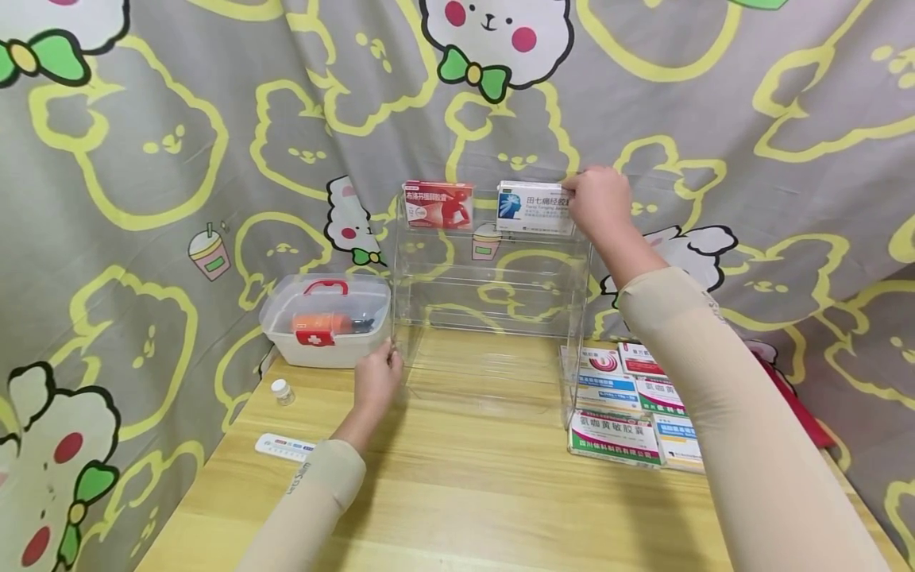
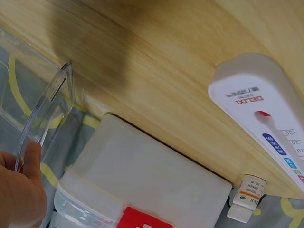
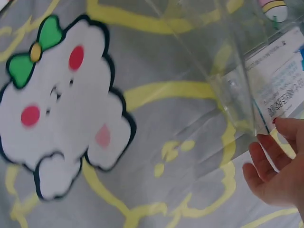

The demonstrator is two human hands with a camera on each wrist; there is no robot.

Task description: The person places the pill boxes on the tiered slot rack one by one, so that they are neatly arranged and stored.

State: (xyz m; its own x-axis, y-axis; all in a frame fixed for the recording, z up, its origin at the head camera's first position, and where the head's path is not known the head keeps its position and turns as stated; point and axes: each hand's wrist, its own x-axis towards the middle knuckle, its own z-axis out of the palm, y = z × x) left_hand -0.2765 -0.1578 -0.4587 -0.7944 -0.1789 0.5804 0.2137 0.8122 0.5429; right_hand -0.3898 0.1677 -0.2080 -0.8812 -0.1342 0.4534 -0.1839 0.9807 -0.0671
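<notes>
A clear acrylic tiered stand point(image 1: 493, 280) stands on the wooden table. Its left side panel point(image 2: 35, 118) is pinched by my left hand point(image 1: 379, 377), with the thumb against the edge in the left wrist view. Up at the top tier, my right hand point(image 1: 602, 202) holds the right end of a white-and-blue medicine box point(image 1: 532, 210). In the right wrist view the thumb lies at this box's corner, and the fingers curl beside the clear panel point(image 3: 235, 102). A red medicine box point(image 1: 439, 206) sits on the same tier, farther left.
Left of the stand is a first-aid box point(image 1: 336, 349) with an orange item inside. A small white bottle point(image 1: 282, 392) and a white thermometer point(image 1: 284, 446) lie nearer. Several medicine boxes point(image 1: 615, 437) are laid out right of the stand. A patterned curtain point(image 1: 157, 199) hangs behind.
</notes>
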